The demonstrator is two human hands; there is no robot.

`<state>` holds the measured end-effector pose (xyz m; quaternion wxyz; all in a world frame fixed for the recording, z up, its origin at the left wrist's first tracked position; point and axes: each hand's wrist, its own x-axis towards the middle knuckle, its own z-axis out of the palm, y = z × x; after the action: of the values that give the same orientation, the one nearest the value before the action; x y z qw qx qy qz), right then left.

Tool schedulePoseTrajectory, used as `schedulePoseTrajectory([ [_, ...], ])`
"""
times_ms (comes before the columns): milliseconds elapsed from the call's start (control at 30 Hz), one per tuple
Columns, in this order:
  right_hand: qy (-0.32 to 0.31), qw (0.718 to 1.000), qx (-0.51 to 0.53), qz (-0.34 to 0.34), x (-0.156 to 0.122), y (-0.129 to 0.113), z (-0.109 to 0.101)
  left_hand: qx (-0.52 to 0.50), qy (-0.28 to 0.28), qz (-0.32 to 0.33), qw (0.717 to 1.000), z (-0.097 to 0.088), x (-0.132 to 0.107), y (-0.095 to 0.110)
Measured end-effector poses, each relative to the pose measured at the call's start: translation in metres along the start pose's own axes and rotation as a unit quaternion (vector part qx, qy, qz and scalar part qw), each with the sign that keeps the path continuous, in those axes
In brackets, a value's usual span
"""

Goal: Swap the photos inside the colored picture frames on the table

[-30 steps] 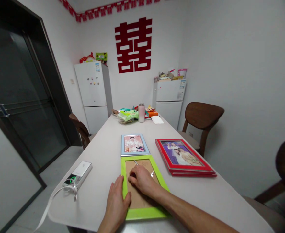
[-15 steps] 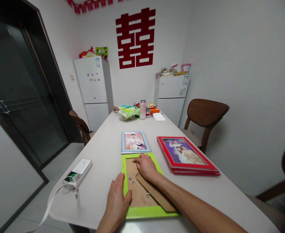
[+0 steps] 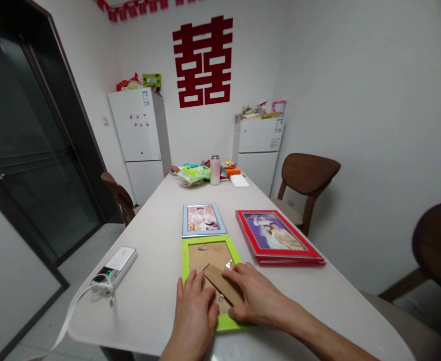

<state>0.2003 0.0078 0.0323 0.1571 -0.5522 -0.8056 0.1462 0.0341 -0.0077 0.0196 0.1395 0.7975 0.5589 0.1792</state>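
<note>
A green picture frame (image 3: 185, 260) lies face down on the table, showing its brown backing board (image 3: 213, 250). A brown stand flap (image 3: 222, 283) slants across that board, and small metal clips (image 3: 203, 249) sit around it. My left hand (image 3: 195, 313) rests over the frame's left side, fingers stretched out on the edge and board. On the right, my right hand (image 3: 258, 296) has its fingers and thumb closed about the stand flap, with the thumb near the frame's bottom edge. Both hands cover parts of the frame's lower half.
Beyond the green frame lies a blue photo frame (image 3: 222, 220). Red photo frames (image 3: 252, 240) are stacked to the right. A power bank (image 3: 119, 263) with a white strap sits at the left edge. A pink bottle (image 3: 215, 170) and snack bags (image 3: 194, 174) stand at the far end. Chairs (image 3: 310, 173) flank the table.
My right hand has moved from the top of the backing board down to the stand flap at the right. My left hand has shifted further onto the frame. The view has turned slightly right.
</note>
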Motion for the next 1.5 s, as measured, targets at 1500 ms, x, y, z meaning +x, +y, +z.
schedulePoseTrajectory([
  [1500,0.069,0.983,0.161,-0.049,0.003,-0.043,-0.001,-0.467,0.088,-0.135,0.87,-0.034,-0.006,-0.063],
])
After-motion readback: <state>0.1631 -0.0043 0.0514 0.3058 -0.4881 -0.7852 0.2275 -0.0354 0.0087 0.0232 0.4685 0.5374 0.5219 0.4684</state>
